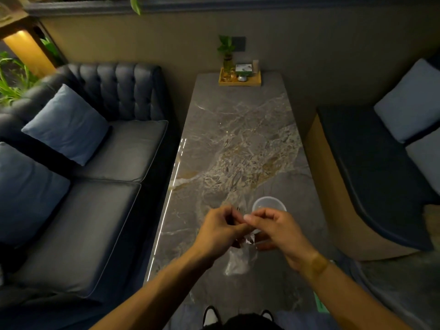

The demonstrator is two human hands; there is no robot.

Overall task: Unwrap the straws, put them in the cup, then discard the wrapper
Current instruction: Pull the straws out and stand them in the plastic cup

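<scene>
Both hands meet over the near part of the marble table. My left hand and my right hand pinch the top of a clear plastic wrapper, which hangs down between them, crumpled and see-through. Dark straw ends seem to show at its top between the fingers, but they are too blurred to make out. A clear plastic cup stands upright on the table just beyond my right hand, partly hidden by its fingers.
A wooden tray with a small plant in a glass and a card holder sits at the table's far end. A dark sofa with blue cushions runs along the left; a bench with grey cushions is on the right.
</scene>
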